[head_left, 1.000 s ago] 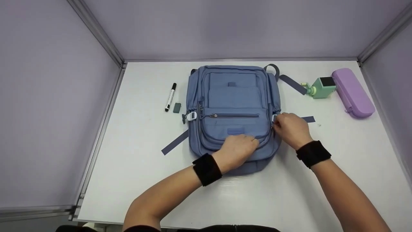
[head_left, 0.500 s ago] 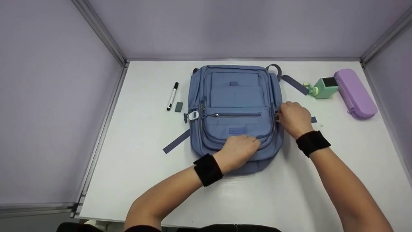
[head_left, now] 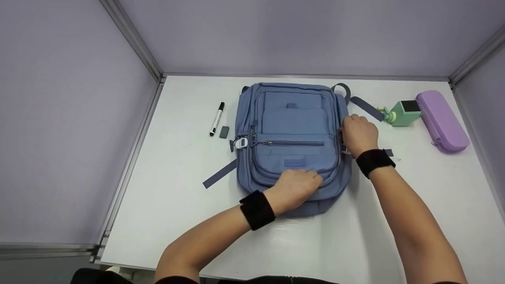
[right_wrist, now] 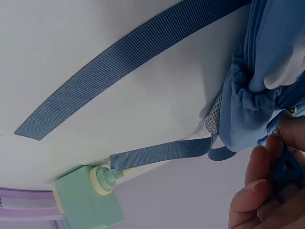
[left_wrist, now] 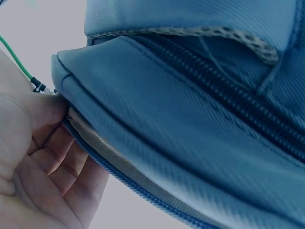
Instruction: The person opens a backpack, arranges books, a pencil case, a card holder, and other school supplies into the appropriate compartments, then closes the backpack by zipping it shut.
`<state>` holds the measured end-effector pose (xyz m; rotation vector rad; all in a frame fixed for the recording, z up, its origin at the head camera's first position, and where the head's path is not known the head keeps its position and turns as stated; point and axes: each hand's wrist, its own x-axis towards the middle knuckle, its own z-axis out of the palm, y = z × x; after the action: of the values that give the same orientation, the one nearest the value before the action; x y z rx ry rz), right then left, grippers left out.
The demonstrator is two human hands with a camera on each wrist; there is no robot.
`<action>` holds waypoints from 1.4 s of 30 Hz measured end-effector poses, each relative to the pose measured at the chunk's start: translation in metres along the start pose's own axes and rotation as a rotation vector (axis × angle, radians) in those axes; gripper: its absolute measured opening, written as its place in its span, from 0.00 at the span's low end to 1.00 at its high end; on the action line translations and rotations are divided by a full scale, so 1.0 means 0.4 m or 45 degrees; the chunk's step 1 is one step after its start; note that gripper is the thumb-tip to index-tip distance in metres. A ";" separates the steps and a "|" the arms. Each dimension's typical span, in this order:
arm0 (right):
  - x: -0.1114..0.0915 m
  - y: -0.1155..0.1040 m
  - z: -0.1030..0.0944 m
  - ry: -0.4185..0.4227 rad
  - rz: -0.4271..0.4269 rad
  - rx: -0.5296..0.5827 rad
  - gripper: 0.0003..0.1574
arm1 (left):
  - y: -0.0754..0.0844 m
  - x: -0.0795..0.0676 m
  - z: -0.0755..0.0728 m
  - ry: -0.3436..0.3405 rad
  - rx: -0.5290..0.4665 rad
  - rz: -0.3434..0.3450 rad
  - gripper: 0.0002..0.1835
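Note:
A blue backpack (head_left: pixel 295 122) lies front side up on the white table. My left hand (head_left: pixel 296 187) pinches the fabric edge of its front compartment near the bottom; in the left wrist view, thumb and fingers meet beside a parted zipper (left_wrist: pixel 143 191) that shows a pale lining. At the bag's right side, my right hand (head_left: pixel 360 133) holds a zipper pull (right_wrist: pixel 288 167), a blue loop, with thumb and forefinger close at the slider. The fingertips of this hand are hidden in the head view. A short zipper (head_left: pixel 294 143) crosses the front pocket.
Left of the bag lie a black-and-white marker (head_left: pixel 217 119) and a small dark green block (head_left: pixel 224 132). A green pump bottle (head_left: pixel 405 113) and a purple case (head_left: pixel 442 121) are at the right. Loose straps (head_left: pixel 220 173) stick out from the bag. Panel walls (head_left: pixel 300 35) enclose the table.
My right hand has moved up along the bag's right side, away from me. My left hand keeps its pinch at the bottom edge. The head view has shifted slightly.

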<state>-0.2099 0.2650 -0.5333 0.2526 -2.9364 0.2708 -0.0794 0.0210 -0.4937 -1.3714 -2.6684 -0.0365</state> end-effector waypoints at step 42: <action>-0.092 0.093 -0.028 0.225 0.173 0.354 0.12 | -0.159 -0.083 -0.123 -0.089 -0.559 -0.416 0.13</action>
<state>-0.1794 0.3087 -0.5359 0.0609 -2.7382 0.6866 -0.1063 -0.0473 -0.4468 -1.0193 -3.0365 -0.6534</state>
